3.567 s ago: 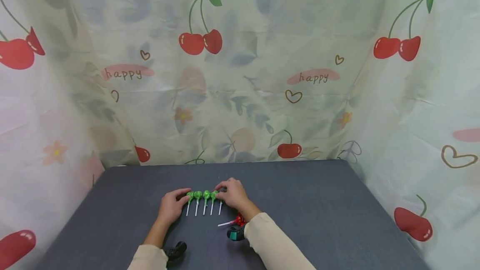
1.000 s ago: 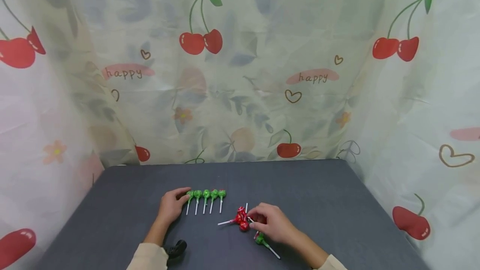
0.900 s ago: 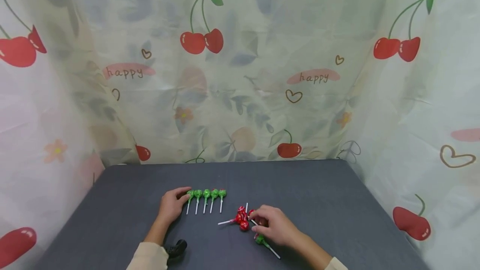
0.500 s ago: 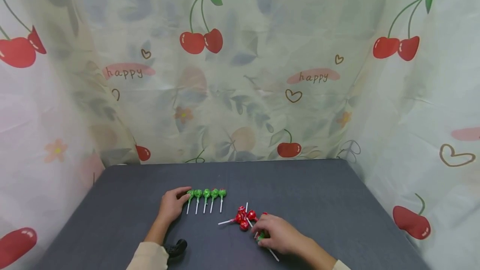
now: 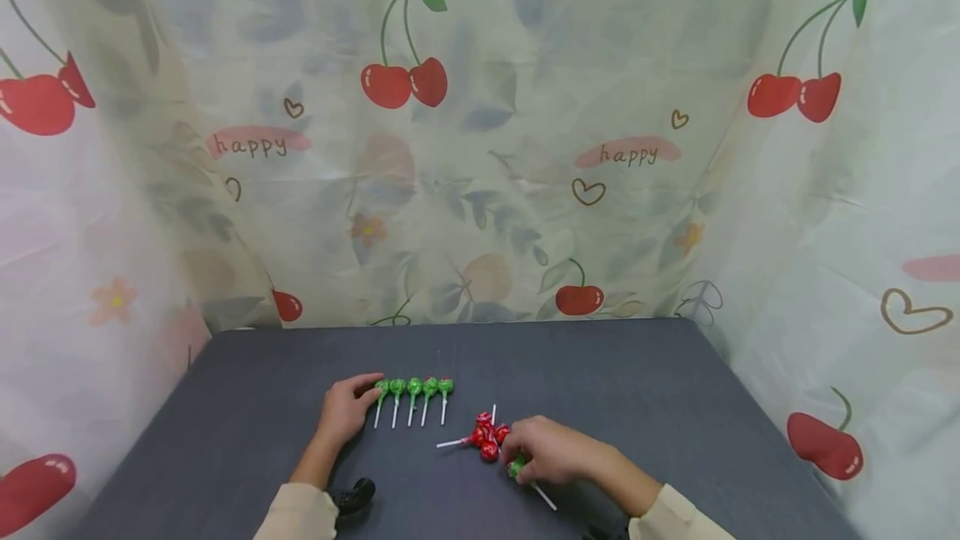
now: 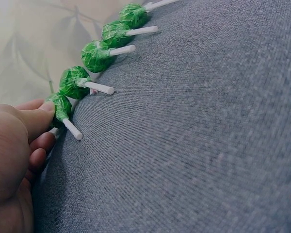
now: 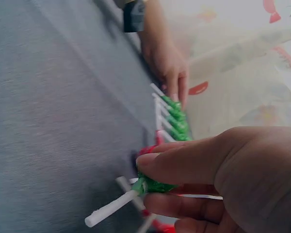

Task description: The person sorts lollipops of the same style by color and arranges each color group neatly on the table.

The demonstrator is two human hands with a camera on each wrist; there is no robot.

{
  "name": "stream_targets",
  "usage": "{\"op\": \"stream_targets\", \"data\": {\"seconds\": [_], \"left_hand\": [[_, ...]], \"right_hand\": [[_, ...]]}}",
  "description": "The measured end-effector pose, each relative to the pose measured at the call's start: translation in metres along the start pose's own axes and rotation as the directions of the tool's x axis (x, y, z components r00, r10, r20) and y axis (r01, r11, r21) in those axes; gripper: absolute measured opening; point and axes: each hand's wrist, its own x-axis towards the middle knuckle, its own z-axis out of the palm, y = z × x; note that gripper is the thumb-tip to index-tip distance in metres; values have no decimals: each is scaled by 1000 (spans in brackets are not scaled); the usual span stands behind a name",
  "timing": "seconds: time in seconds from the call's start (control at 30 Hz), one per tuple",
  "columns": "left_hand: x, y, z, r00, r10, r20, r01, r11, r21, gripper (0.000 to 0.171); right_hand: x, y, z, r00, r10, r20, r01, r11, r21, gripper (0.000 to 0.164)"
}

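Several green-wrapped lollipops (image 5: 414,387) lie side by side in a row, white sticks toward me. At the row's left end, my left hand (image 5: 345,411) pinches the head of the outermost green lollipop (image 6: 62,108) between thumb and fingers. My right hand (image 5: 551,450) pinches another green lollipop (image 7: 157,186) by its head, its stick pointing to the near right in the head view. Just left of that hand is a cluster of red lollipops (image 5: 481,433), partly hidden behind the fingers.
The dark grey tabletop (image 5: 262,407) carries everything. A patterned curtain (image 5: 480,215) with cherries closes off the back and sides. A black strap end (image 5: 355,496) shows at the left wrist.
My right hand has gone from the end of the green row to the red cluster, then to the separate green lollipop, which it now pinches. My left hand has stayed put.
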Motion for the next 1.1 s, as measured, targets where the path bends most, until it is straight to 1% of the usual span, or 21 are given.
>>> {"op": "stream_targets", "data": {"seconds": [0.17, 0.3, 0.47, 0.6, 0.8, 0.97, 1.1], "left_hand": [[-1, 3, -1, 1000, -6, 4, 6, 1000, -3, 28], [0, 3, -2, 1000, -1, 1, 1, 1000, 1, 27], [0, 2, -1, 1000, -1, 3, 1, 1000, 0, 27], [-2, 2, -1, 1000, -5, -4, 5, 1000, 4, 27], [-2, 3, 0, 1000, -11, -4, 11, 1000, 17, 27], [-1, 2, -1, 1000, -11, 1, 11, 1000, 11, 27], [-1, 1, 0, 1000, -11, 1, 11, 1000, 11, 27]], "right_hand": [[12, -4, -19, 999, 12, -41, -10, 999, 46, 19], [22, -5, -32, 994, 25, -105, -18, 997, 75, 19], [35, -5, -41, 979, 37, -200, -17, 995, 99, 20], [46, -3, -43, 961, 54, -270, -25, 994, 109, 20], [60, 5, -41, 930, 107, -352, -49, 984, 171, 22], [72, 16, -34, 901, 143, -409, -50, 972, 228, 23], [84, 26, -27, 873, 173, -456, -49, 962, 270, 22]]}}
